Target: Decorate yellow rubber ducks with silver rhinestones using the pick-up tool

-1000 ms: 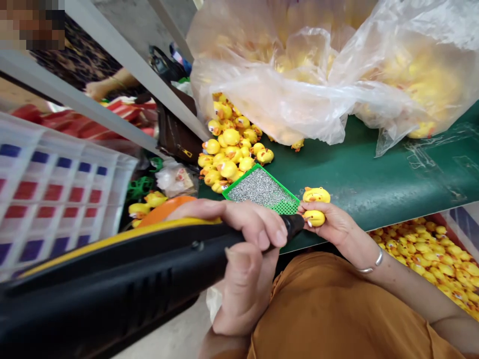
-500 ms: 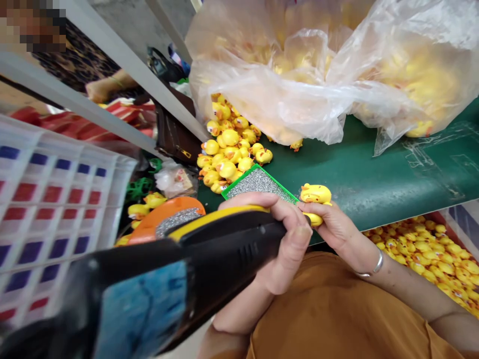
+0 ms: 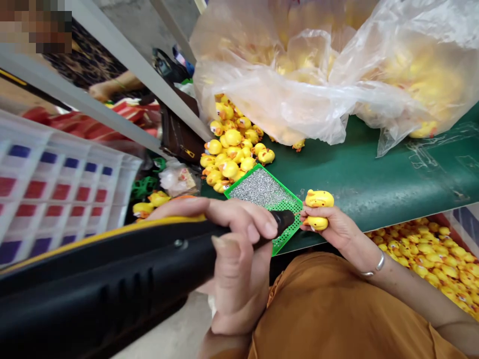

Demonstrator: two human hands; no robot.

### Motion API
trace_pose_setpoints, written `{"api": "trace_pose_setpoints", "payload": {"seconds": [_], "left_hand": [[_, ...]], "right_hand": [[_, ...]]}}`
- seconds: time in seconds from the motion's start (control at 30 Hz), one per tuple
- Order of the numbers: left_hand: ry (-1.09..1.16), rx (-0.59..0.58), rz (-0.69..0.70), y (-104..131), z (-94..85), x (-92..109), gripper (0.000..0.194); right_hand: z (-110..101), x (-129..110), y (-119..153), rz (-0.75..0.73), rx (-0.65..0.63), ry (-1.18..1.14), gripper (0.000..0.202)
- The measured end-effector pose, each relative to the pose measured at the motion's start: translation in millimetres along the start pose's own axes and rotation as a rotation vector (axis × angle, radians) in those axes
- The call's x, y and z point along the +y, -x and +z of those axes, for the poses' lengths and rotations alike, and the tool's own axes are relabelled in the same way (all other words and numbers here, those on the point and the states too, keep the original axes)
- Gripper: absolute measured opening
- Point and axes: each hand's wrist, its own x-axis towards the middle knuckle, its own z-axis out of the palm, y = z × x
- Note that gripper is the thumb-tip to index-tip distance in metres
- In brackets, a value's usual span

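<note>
My left hand (image 3: 239, 249) is wrapped round a black and yellow electric screwdriver (image 3: 149, 264), whose body runs toward the lower left. Its dark nose points right, over the green perforated tray (image 3: 258, 169) of small silvery metal pieces, and stops a little short of my right hand (image 3: 335, 224). Between the fingers of that hand are two yellow toy ducks (image 3: 320, 198), one above the other, with orange beaks. The fingertips pinch close to the lower duck (image 3: 316, 223); whether a small piece sits there is too fine to make out.
A pile of yellow ducks (image 3: 232, 142) lies on the green tabletop (image 3: 359, 174) beyond the tray. Clear plastic bags (image 3: 292, 94) full of ducks stand behind. More ducks (image 3: 430, 254) fill a bin at right. A white crate (image 3: 71, 184) stands left; another person's hand (image 3: 101, 92) shows beyond.
The screwdriver and my left hand have drawn back to the left, away from the ducks. More of the green tray shows now, and the orange dish is mostly covered.
</note>
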Motion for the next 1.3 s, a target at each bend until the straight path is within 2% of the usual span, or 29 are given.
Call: {"api": "trace_pose_setpoints", "payload": {"seconds": [0.1,0.17,0.2,0.3,0.4,0.5,0.63,0.8,1.1,1.2,1.3], "left_hand": [[0.139,0.065,0.146,-10.9,2.5,-14.7,0.028],[0.157,0.027,0.241,-17.6,-1.0,-29.6,0.029],[0.121,0.056,0.269,-20.4,-4.1,-37.8,0.030],[0.009,0.096,0.236,-25.9,-15.8,-62.1,0.033],[-0.057,0.120,0.210,-29.2,-25.7,-81.7,0.033],[-0.068,0.162,0.229,-33.4,-29.8,-93.4,0.033],[-0.071,0.188,0.236,-38.2,-28.7,-97.0,0.033],[-0.080,0.182,0.227,-37.8,-31.0,-94.8,0.031],[-0.146,0.232,0.198,-36.2,-37.6,-99.7,0.033],[-0.173,0.241,0.187,-36.3,-37.4,-101.9,0.034],[-0.190,0.241,0.185,-35.1,-37.0,-102.0,0.034]], "right_hand": [[-4.3,2.2,2.0,-0.002,0.043,0.052,0.037],[-9.0,3.8,0.4,-0.063,0.123,0.143,0.039],[-11.9,4.6,-1.4,-0.120,0.167,0.207,0.041],[-18.9,5.8,-9.1,-0.365,0.311,0.534,0.046],[-18.6,5.0,-15.6,-0.532,0.394,1.010,0.039],[-12.5,3.3,-17.6,-0.530,0.388,1.364,0.038],[-8.9,2.9,-18.2,-0.539,0.369,1.534,0.041],[-14.8,2.9,-20.7,-0.579,0.362,1.498,0.041],[-19.8,-3.8,-21.5,-0.552,0.346,1.226,0.037],[-21.5,-1.6,-23.5,-0.538,0.330,1.016,0.044],[-19.1,0.4,-22.7,-0.422,0.230,0.680,0.049]]}}
